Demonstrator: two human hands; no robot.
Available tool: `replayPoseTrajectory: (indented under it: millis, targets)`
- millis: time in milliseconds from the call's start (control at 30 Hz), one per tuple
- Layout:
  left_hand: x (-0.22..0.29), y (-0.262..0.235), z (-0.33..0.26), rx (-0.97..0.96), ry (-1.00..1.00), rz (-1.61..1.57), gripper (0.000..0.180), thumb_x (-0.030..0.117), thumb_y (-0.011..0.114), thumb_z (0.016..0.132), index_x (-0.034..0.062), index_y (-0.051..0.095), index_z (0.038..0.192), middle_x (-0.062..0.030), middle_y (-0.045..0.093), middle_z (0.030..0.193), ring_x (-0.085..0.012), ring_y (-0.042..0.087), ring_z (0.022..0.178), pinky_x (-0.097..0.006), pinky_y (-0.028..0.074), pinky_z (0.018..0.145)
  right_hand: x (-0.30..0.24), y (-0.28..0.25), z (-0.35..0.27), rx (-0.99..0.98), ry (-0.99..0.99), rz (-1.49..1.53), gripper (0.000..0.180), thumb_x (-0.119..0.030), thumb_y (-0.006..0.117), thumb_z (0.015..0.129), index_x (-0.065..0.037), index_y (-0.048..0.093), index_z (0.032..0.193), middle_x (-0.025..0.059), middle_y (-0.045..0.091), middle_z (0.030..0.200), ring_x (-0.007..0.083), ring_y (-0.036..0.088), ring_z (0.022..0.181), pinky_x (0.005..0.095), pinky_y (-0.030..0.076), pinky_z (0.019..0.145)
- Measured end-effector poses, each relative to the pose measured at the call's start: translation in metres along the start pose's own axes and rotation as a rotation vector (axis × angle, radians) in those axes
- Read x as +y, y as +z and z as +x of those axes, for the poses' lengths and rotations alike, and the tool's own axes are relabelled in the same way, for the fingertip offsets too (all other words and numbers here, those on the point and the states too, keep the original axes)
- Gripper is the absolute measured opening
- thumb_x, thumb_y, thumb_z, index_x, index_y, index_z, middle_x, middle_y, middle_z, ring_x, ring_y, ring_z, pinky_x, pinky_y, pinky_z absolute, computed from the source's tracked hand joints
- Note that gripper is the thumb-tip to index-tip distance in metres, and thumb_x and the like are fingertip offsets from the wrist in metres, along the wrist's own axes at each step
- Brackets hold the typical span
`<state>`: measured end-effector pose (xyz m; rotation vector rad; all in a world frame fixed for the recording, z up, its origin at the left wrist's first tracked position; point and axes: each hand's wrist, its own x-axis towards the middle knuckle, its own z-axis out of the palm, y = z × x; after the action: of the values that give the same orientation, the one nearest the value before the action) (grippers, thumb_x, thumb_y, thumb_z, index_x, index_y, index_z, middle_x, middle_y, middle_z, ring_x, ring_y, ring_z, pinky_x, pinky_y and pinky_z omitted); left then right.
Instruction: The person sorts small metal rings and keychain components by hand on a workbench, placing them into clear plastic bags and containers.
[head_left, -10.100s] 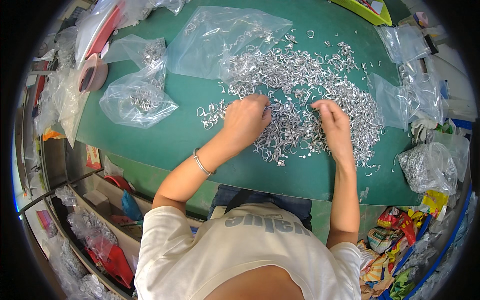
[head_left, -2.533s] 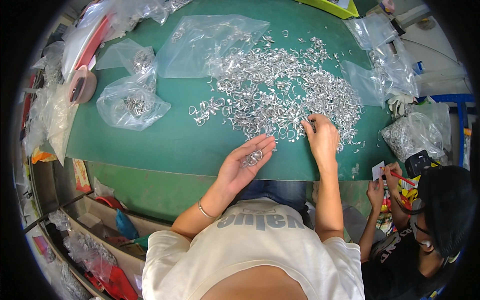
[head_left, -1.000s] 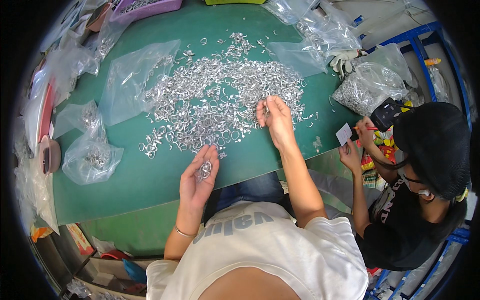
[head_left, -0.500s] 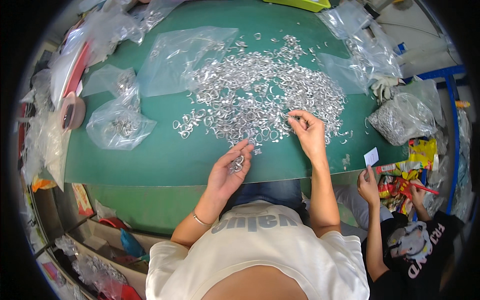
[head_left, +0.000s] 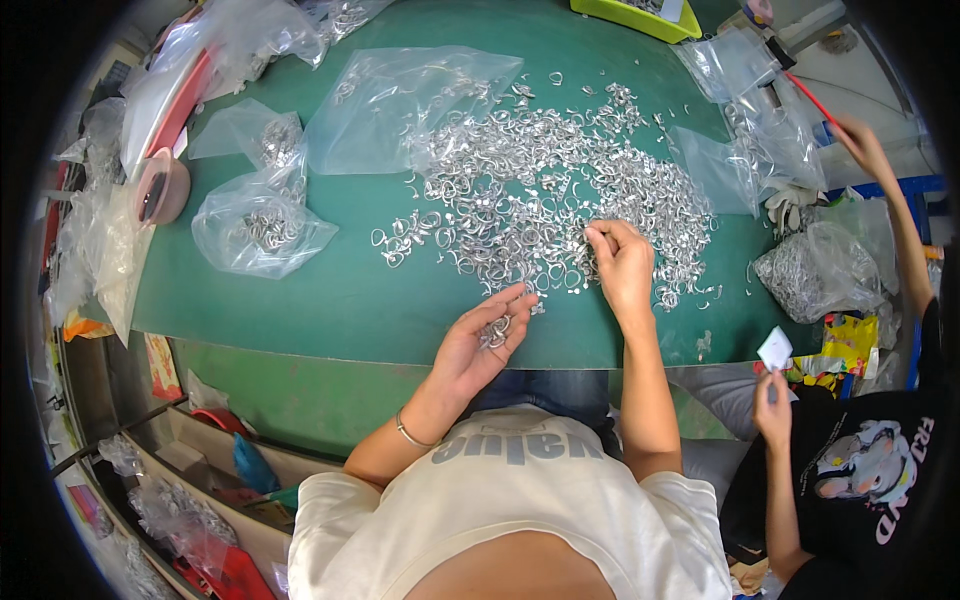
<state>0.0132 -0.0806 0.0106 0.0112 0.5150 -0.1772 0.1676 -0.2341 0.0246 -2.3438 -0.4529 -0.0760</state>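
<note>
A broad heap of silver-coloured metal rings [head_left: 520,190] is spread over the green table. My left hand [head_left: 465,352], palm up at the near edge of the heap, is curled around several silver rings [head_left: 495,331]. With fingertips pinched together, my right hand [head_left: 627,270] reaches into the near right part of the heap. Whatever lies between its thumb and finger is too small to make out. Loose rings also lie just beyond the left fingertips.
Clear plastic bags [head_left: 265,235] with metal pieces lie at the left, near a pink container [head_left: 163,188]. A yellow-green tray [head_left: 640,18] stands at the far edge. Another filled bag [head_left: 815,265] sits at the right, where a co-worker holds a white card [head_left: 774,348] and a red stick [head_left: 810,97].
The view has shifted slightly. My left hand still cups rings, and my right hand still pinches at the heap. The co-worker's arm with the red stick has risen toward the far right.
</note>
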Motion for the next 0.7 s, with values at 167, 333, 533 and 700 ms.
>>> replayPoseTrajectory:
  millis: [167, 333, 533, 700]
  targets:
    - [0.0, 0.002, 0.001, -0.002, -0.007, 0.01, 0.043, 0.001, 0.046, 0.088, -0.004, 0.038, 0.13, -0.0184, 0.058, 0.113, -0.0201, 0.062, 0.09, -0.029, 0.054, 0.08, 0.018, 0.006, 0.003, -0.015, 0.093, 0.244, 0.014, -0.012, 0.056, 0.087, 0.001, 0.059, 0.089, 0.0072, 0.052, 0.064, 0.0155, 0.046, 0.057, 0.0311, 0.04, 0.057]
    - [0.001, 0.002, -0.001, -0.002, -0.001, 0.011, 0.042, 0.001, 0.046, 0.088, -0.0041, 0.039, 0.13, -0.0182, 0.058, 0.113, -0.0199, 0.062, 0.089, -0.028, 0.054, 0.08, 0.017, -0.005, 0.006, -0.239, 0.372, 0.562, 0.014, -0.015, 0.051, 0.093, -0.002, 0.055, 0.09, 0.0012, 0.053, 0.069, 0.006, 0.041, 0.057, 0.024, 0.036, 0.051]
    - [0.0, 0.003, 0.0, 0.008, 0.001, 0.013, 0.042, 0.001, 0.046, 0.088, -0.0043, 0.039, 0.129, -0.0186, 0.058, 0.113, -0.0203, 0.062, 0.089, -0.028, 0.054, 0.081, 0.019, -0.013, 0.004, -0.175, 0.28, 0.454, 0.012, -0.012, 0.051, 0.092, 0.0, 0.056, 0.092, 0.0022, 0.055, 0.07, 0.0052, 0.04, 0.056, 0.0229, 0.035, 0.049]
    - [0.0, 0.003, -0.001, 0.014, 0.011, 0.008, 0.042, 0.001, 0.047, 0.088, -0.0047, 0.039, 0.129, -0.0188, 0.058, 0.112, -0.0208, 0.062, 0.089, -0.029, 0.053, 0.081, 0.018, -0.022, 0.004, -0.203, 0.29, 0.328, 0.015, -0.009, 0.053, 0.089, 0.003, 0.062, 0.092, 0.0087, 0.058, 0.069, 0.0157, 0.05, 0.056, 0.0292, 0.041, 0.055]
